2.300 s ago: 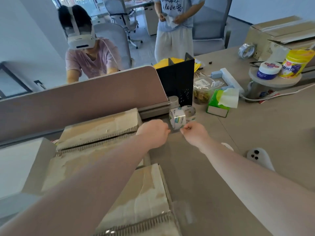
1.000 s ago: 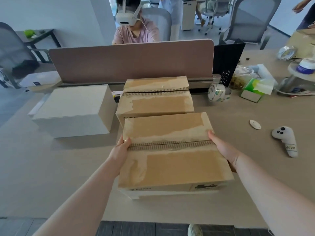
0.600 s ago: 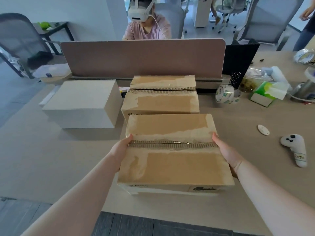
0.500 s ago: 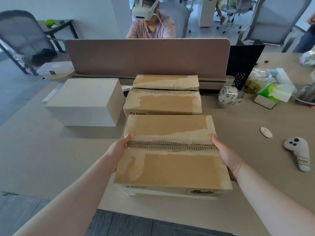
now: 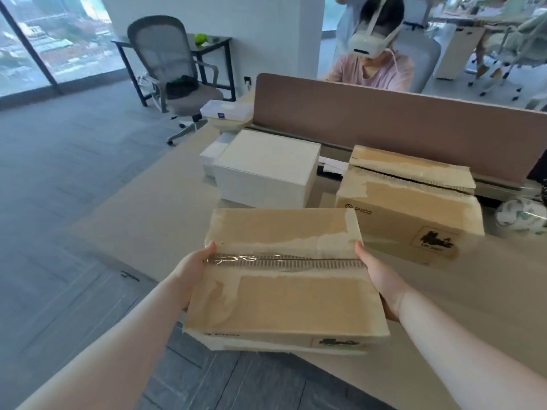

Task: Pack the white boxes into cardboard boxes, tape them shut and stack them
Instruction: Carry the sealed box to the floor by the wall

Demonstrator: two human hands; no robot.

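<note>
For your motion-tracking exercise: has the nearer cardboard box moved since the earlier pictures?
Yes. The nearer cardboard box has swung left and toward the person: it lay straight in front of the far cardboard box, and now overhangs the desk edge.

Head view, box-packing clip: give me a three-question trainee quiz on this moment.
1. True or false: the near cardboard box is held by one hand only.
2. What lies left of the far cardboard box? A) white box B) tape roll C) chair
3. Fill in: the near box's top seam is covered with clear ____.

Key: 1 false, the left hand and right hand hold its two ends; 2 A, the white box; 3 tape.
</note>
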